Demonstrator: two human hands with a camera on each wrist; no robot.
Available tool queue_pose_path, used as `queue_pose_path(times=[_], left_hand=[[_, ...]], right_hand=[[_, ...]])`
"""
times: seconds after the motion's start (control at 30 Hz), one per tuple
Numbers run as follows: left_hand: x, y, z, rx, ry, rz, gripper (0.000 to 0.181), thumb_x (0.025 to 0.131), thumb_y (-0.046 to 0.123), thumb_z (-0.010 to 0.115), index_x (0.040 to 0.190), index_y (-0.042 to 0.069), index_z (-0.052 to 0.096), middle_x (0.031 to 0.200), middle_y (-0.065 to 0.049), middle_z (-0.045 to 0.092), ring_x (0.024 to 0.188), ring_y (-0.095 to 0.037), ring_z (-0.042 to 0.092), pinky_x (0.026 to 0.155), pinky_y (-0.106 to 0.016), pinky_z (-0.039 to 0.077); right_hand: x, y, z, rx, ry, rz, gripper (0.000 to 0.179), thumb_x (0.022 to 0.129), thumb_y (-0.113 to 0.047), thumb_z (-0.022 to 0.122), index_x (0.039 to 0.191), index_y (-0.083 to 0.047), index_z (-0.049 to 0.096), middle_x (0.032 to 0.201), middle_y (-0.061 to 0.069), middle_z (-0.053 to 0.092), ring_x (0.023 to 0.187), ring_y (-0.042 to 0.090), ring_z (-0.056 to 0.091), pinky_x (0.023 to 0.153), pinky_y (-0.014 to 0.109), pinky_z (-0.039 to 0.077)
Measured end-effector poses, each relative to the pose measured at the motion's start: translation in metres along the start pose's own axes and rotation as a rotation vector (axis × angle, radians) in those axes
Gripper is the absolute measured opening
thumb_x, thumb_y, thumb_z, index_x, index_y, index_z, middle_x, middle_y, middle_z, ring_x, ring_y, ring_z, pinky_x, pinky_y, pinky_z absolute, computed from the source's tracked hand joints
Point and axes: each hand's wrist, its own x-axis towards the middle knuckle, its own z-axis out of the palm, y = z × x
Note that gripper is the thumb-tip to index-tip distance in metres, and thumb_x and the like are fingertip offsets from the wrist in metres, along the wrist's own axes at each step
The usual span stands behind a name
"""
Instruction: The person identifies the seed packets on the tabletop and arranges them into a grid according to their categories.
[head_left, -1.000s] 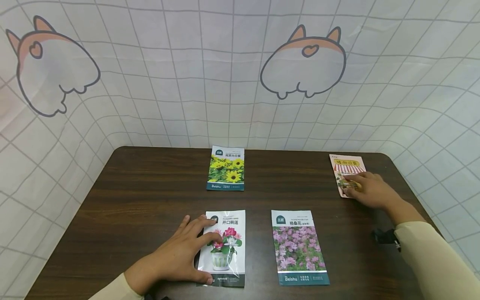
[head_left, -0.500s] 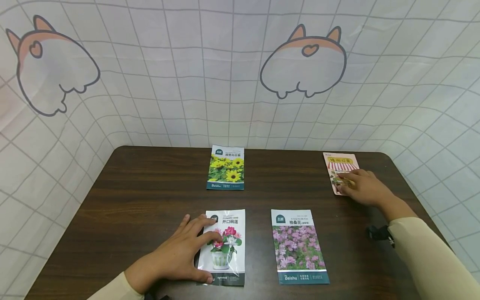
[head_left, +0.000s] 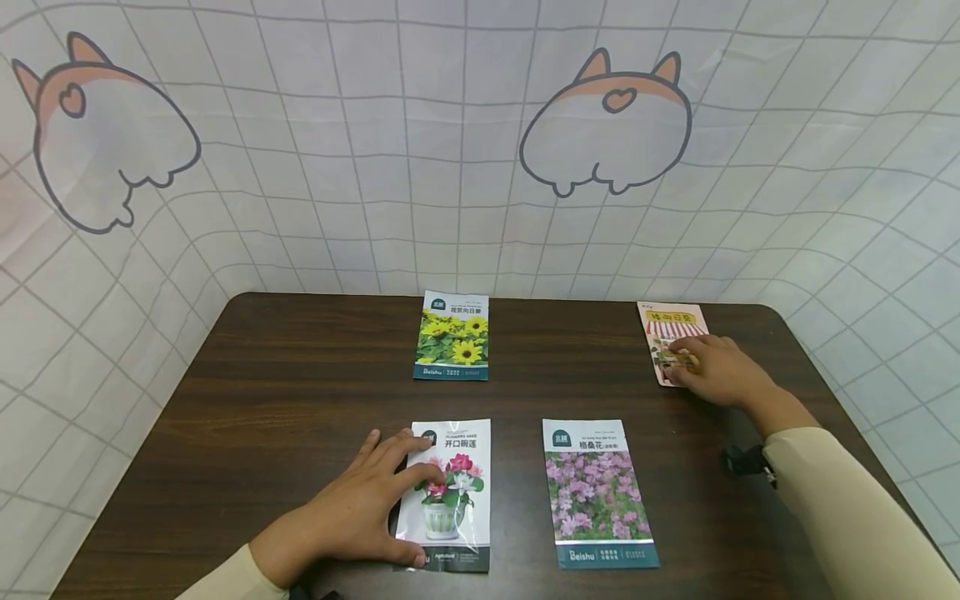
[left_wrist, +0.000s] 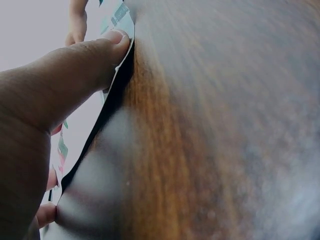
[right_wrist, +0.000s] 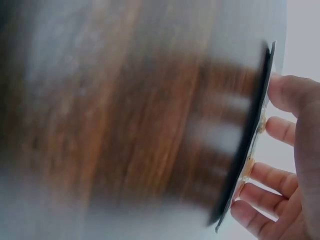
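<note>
My left hand rests with spread fingers on a white seed packet picturing a potted pink flower, at the front of the table. In the left wrist view the thumb lies on that packet's edge, which stands slightly off the wood. At the far right my right hand touches a pink seed packet with a striped awning print, covering its lower right. The right wrist view shows the fingertips pressing along the face of this packet, fingers apart.
A packet with yellow sunflowers lies at the back middle. Right of the left hand's packet is one with purple-pink flowers. All lie on a dark wooden table, with a white checked cloth behind it.
The pink packet has slid left across the table under my right hand, which has moved with it. My left hand and the other packets have stayed in place.
</note>
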Motion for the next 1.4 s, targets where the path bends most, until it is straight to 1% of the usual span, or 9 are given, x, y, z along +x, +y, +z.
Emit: queue_pose_path(times=[0.13,0.3,0.37,0.57,0.8,1.1,1.27,1.4], left_hand=[[0.0,0.0,0.001,0.0,0.002,0.004,0.085,0.069,0.085,0.07,0.139,0.041,0.053,0.159,-0.001,0.033,0.153,-0.035,0.018,0.119,-0.066,0.005],[0.0,-0.001,0.001,0.003,0.014,0.008,0.084,0.068,0.083,0.072,0.138,0.041,0.053,0.158,-0.001,0.034,0.152,-0.034,0.02,0.119,-0.067,0.006],[0.0,-0.001,0.001,0.003,0.007,0.001,0.084,0.068,0.083,0.073,0.138,0.042,0.053,0.158,0.0,0.033,0.152,-0.033,0.019,0.119,-0.065,0.005],[0.0,-0.001,0.0,0.002,-0.016,-0.014,0.085,0.068,0.084,0.072,0.139,0.043,0.052,0.159,0.0,0.031,0.154,-0.032,0.016,0.12,-0.063,0.002],[0.0,0.0,0.001,-0.002,0.002,-0.002,0.086,0.067,0.084,0.072,0.14,0.041,0.053,0.159,-0.001,0.033,0.152,-0.033,0.019,0.119,-0.066,0.005],[0.0,0.001,-0.001,0.0,-0.013,-0.013,0.087,0.068,0.085,0.071,0.141,0.042,0.052,0.16,-0.001,0.031,0.153,-0.032,0.017,0.119,-0.065,0.004],[0.0,0.002,-0.001,0.0,-0.001,-0.007,0.086,0.068,0.085,0.071,0.14,0.042,0.053,0.159,-0.002,0.033,0.152,-0.033,0.019,0.118,-0.068,0.006],[0.001,0.002,-0.001,-0.005,-0.01,-0.018,0.086,0.067,0.084,0.072,0.141,0.043,0.053,0.159,-0.001,0.032,0.153,-0.032,0.017,0.119,-0.067,0.004]], right_hand=[[0.001,-0.005,-0.001,0.016,0.006,-0.014,0.049,0.101,-0.038,0.059,0.137,-0.005,0.06,0.14,0.035,0.049,0.127,0.058,0.042,0.102,0.073,0.035],[0.003,-0.007,-0.001,0.011,0.004,-0.045,0.049,0.102,-0.038,0.059,0.138,-0.005,0.061,0.141,0.034,0.049,0.128,0.058,0.042,0.104,0.072,0.033],[0.004,-0.007,0.0,0.012,-0.001,-0.054,0.048,0.102,-0.036,0.058,0.139,-0.005,0.061,0.142,0.034,0.049,0.129,0.058,0.042,0.105,0.072,0.031],[0.004,-0.01,-0.001,0.013,-0.012,-0.066,0.049,0.102,-0.035,0.059,0.14,-0.005,0.06,0.143,0.036,0.047,0.128,0.059,0.042,0.104,0.073,0.032],[0.003,-0.015,-0.003,0.028,-0.019,-0.069,0.049,0.099,-0.032,0.062,0.14,-0.006,0.06,0.143,0.035,0.046,0.129,0.059,0.041,0.103,0.074,0.033],[0.007,-0.021,-0.004,0.028,-0.037,-0.089,0.052,0.099,-0.036,0.063,0.143,-0.009,0.059,0.145,0.034,0.045,0.13,0.059,0.039,0.103,0.075,0.033],[0.009,-0.026,-0.005,0.029,-0.022,-0.118,0.052,0.099,-0.037,0.063,0.142,-0.008,0.06,0.142,0.034,0.048,0.129,0.058,0.042,0.103,0.073,0.034],[0.011,-0.029,-0.004,0.023,-0.024,-0.123,0.052,0.099,-0.038,0.063,0.142,-0.008,0.06,0.141,0.034,0.049,0.128,0.058,0.043,0.103,0.073,0.035]])
